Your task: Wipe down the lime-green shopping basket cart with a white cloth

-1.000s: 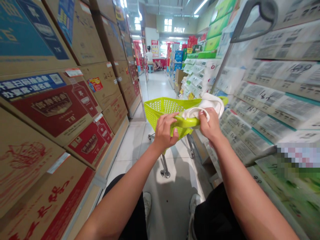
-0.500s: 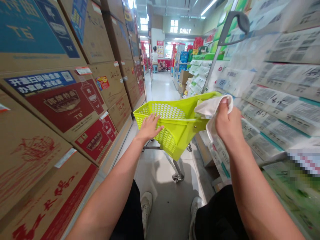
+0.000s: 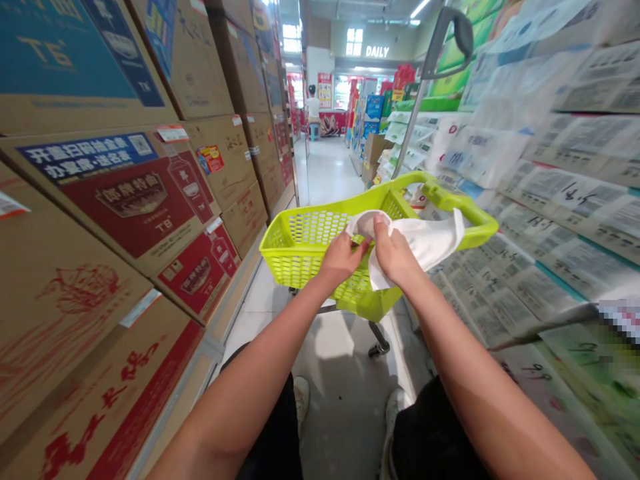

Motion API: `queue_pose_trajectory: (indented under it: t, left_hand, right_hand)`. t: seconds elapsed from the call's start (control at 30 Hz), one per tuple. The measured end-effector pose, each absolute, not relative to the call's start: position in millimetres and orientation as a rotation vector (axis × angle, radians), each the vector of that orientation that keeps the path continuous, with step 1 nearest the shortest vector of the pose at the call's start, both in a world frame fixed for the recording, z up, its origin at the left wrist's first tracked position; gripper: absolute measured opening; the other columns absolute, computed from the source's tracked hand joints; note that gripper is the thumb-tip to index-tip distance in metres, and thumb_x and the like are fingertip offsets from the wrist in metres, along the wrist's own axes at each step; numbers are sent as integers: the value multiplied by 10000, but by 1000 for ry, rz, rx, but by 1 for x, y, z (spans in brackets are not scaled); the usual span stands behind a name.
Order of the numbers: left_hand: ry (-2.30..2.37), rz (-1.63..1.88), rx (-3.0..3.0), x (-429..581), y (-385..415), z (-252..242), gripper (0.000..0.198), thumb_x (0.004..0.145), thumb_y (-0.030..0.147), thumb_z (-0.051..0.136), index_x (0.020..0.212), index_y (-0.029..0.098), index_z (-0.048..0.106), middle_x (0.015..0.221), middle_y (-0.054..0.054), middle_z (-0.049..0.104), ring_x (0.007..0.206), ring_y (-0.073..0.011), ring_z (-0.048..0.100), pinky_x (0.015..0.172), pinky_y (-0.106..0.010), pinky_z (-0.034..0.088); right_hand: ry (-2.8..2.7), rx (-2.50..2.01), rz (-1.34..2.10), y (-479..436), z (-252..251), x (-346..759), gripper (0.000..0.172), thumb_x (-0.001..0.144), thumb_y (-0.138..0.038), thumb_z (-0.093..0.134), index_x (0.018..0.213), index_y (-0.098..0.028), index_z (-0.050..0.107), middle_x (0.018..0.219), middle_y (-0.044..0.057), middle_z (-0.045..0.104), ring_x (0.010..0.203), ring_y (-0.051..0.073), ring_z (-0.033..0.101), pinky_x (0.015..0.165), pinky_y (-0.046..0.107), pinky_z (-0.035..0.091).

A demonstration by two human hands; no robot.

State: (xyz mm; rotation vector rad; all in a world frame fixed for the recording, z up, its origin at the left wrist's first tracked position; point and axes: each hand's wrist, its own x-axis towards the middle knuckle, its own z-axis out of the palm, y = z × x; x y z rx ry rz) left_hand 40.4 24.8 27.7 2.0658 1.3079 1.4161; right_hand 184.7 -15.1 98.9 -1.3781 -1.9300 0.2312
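A white cloth (image 3: pixel 425 241) is stretched between my hands over the near side of a lime-green shopping cart (image 3: pixel 305 261). My right hand (image 3: pixel 393 252) is closed round it, thumb on top, and one end of the cloth trails right toward the cart's green handle (image 3: pixel 483 230). Just beside it, my left hand (image 3: pixel 345 257) pinches the cloth's other edge, which curls up between the two hands. The cart's basket has perforated sides and stands crosswise in front of me on metal legs with casters.
Stacked cardboard cartons (image 3: pixel 150 200) line the left side. Wrapped paper packs (image 3: pixel 560 200) fill the right-hand shelves. A grey looped handle on a pole (image 3: pixel 447 43) rises beyond the cart. Far down the aisle, a person (image 3: pixel 313 107) is near a blue stool (image 3: pixel 314 131).
My left hand has left the cart's rim and taken hold of the cloth. My right hand has moved left with the cloth, uncovering the cart's handle. The cart has turned somewhat.
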Motion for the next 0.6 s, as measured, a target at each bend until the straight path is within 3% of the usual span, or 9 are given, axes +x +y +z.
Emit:
queue_pose_trajectory:
  t: [0.07, 0.13, 0.23, 0.33, 0.4, 0.5, 0.6]
  left_hand:
    - [1271, 1539, 1972, 34, 33, 29, 318, 945, 195, 546, 1215, 176, 712, 1142, -108, 785, 1062, -268, 746, 952, -395, 591]
    - [1295, 1627, 1961, 19, 42, 31, 309, 870, 97, 535, 1070, 163, 762, 1100, -99, 794, 1063, -254, 741, 951, -377, 587]
    - [1326, 1718, 1999, -7, 50, 33, 320, 815, 62, 549, 1002, 160, 788, 1112, -115, 797, 1094, -246, 731, 1012, -394, 563]
    - [1116, 1500, 2156, -30, 54, 32, 258, 823, 99, 568, 919, 182, 793, 1097, -102, 804, 1090, -233, 739, 1035, -401, 560]
    - [1055, 1269, 2179, -41, 54, 28, 305, 852, 115, 516, 958, 185, 793, 1107, -95, 803, 1069, -223, 749, 995, -389, 582]
    - [1167, 1113, 2095, -46, 49, 21, 407, 901, 151, 457, 1182, 166, 750, 1189, -109, 782, 1085, -220, 741, 953, -371, 593]
    - [1148, 997, 2067, -34, 34, 20, 464, 981, 359, 525, 1388, 172, 645, 1306, -131, 737, 1039, -227, 725, 891, -356, 587]
  right_hand:
    - [-1962, -1449, 226, -17, 98, 185, 903, 1049, -698, 49, 975, -164, 774, 910, 204, 785, 950, 352, 740, 781, 388, 493]
    - [-2064, -1454, 175, -19, 98, 190, 798, 1066, -672, 161, 1005, -172, 779, 988, 197, 796, 976, 351, 740, 793, 383, 485]
    - [-2297, -1342, 96, -23, 98, 201, 678, 1037, -703, 348, 1220, -191, 753, 1230, 162, 773, 1129, 345, 711, 891, 383, 478]
    - [-2377, -1343, 77, -22, 97, 210, 659, 1042, -701, 348, 1204, -218, 766, 1205, 131, 783, 1090, 317, 717, 871, 376, 473]
    - [-2331, -1398, -25, -19, 96, 215, 611, 1070, -626, 330, 1097, -220, 786, 1105, 127, 796, 1016, 303, 718, 815, 369, 458]
    - [-2289, -1426, -279, -9, 89, 220, 453, 1055, -487, 432, 1063, -196, 779, 1092, 145, 786, 1061, 314, 683, 848, 386, 433]
    - [-2357, -1484, -375, 0, 75, 221, 429, 1031, -479, 475, 1050, -189, 791, 1042, 149, 794, 1041, 317, 687, 931, 430, 403]
